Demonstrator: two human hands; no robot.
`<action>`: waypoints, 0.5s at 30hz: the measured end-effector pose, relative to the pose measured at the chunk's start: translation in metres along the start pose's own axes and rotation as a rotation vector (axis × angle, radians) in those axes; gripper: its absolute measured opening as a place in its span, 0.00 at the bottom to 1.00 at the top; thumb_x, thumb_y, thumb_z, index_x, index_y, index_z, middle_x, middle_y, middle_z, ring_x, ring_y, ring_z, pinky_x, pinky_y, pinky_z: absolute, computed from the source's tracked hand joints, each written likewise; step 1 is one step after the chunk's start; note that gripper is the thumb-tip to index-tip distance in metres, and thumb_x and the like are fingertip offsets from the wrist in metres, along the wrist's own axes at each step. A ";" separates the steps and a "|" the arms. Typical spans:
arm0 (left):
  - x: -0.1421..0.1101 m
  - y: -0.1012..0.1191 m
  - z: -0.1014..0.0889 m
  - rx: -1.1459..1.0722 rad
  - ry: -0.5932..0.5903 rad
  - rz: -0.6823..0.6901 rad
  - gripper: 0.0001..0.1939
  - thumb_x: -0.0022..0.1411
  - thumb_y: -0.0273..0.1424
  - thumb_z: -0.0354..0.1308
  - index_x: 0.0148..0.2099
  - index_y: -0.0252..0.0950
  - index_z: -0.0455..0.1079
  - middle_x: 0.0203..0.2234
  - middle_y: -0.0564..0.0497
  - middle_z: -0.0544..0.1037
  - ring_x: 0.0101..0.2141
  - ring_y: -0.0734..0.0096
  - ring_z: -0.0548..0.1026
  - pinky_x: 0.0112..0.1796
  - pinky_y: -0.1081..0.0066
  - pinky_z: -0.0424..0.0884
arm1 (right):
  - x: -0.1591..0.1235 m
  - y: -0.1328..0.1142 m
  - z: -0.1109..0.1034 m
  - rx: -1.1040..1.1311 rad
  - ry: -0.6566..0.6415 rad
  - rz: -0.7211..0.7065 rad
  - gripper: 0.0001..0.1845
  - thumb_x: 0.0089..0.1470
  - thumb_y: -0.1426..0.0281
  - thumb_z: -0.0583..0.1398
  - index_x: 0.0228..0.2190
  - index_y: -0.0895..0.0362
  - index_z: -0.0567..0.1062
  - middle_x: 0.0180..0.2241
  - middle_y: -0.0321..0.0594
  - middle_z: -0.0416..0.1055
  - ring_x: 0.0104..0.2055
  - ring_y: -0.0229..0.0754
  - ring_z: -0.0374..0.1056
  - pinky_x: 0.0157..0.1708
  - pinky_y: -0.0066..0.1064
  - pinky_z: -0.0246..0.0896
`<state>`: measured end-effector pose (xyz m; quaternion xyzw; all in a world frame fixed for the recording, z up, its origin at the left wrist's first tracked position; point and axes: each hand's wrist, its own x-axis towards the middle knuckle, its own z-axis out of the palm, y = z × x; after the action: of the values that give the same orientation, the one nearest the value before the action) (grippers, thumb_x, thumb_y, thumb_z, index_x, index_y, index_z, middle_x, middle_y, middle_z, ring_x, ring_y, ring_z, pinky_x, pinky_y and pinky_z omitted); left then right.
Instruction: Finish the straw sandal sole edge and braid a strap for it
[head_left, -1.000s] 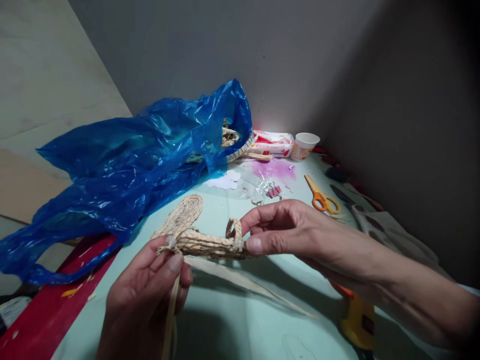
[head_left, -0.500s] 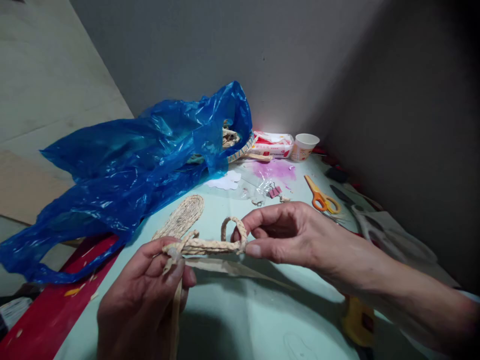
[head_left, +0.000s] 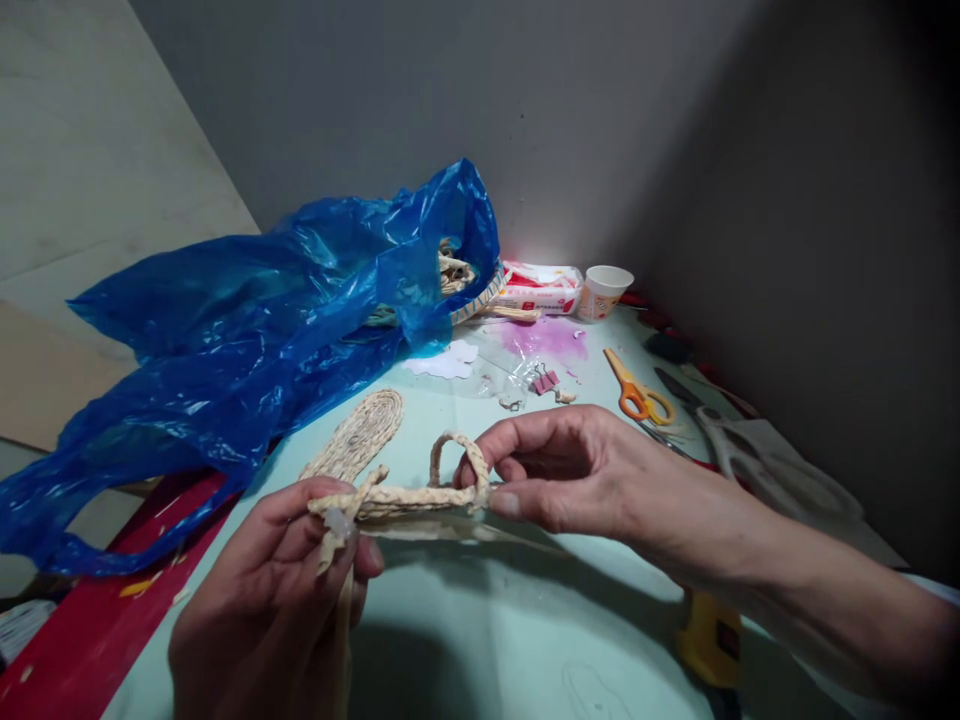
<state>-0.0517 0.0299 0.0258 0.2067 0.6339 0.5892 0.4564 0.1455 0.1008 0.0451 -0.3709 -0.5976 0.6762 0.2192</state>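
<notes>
Tilting the braided straw piece (head_left: 412,497) flatter than a second ago, above the tabletop (head_left: 540,620), inward from its left edge, with left grip (head_left: 274,565) closed on one end, right grip (head_left: 574,470) pinching the loop (head_left: 479,468), apparently baring it for handling.

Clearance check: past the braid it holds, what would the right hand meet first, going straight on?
Likely the left hand, holding the other end of the braid; the right hand points across at it. The coiled oval piece seems to lie behind that line, though depth is unclear.
</notes>
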 end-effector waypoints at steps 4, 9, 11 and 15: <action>0.012 -0.002 -0.015 0.045 0.014 -0.012 0.31 0.31 0.35 0.75 0.40 0.40 0.70 0.14 0.55 0.76 0.14 0.73 0.69 0.15 0.77 0.61 | -0.001 0.000 0.000 -0.053 0.046 -0.007 0.07 0.55 0.64 0.64 0.35 0.54 0.77 0.26 0.32 0.63 0.25 0.32 0.53 0.25 0.27 0.45; 0.022 -0.009 -0.021 0.086 -0.097 -0.112 0.32 0.31 0.37 0.75 0.42 0.40 0.70 0.16 0.52 0.77 0.16 0.64 0.73 0.16 0.72 0.67 | -0.002 0.000 0.000 -0.129 0.098 -0.062 0.06 0.54 0.66 0.64 0.33 0.55 0.77 0.27 0.32 0.62 0.27 0.32 0.54 0.27 0.26 0.48; 0.019 -0.010 -0.014 0.088 -0.078 0.007 0.33 0.38 0.35 0.73 0.48 0.42 0.68 0.18 0.54 0.77 0.18 0.69 0.73 0.18 0.77 0.66 | -0.001 0.001 -0.003 -0.134 0.116 -0.085 0.06 0.53 0.67 0.64 0.33 0.56 0.77 0.28 0.32 0.62 0.28 0.32 0.55 0.28 0.25 0.49; 0.012 -0.013 -0.002 0.049 -0.114 0.108 0.33 0.44 0.39 0.71 0.53 0.44 0.65 0.18 0.57 0.76 0.13 0.83 0.63 0.16 0.84 0.55 | 0.010 0.005 -0.026 -0.177 0.238 -0.163 0.11 0.52 0.65 0.64 0.35 0.59 0.75 0.27 0.34 0.65 0.28 0.32 0.57 0.28 0.24 0.52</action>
<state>-0.0555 0.0351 0.0092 0.2850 0.6088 0.5847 0.4542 0.1597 0.1238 0.0379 -0.4163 -0.6527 0.5524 0.3091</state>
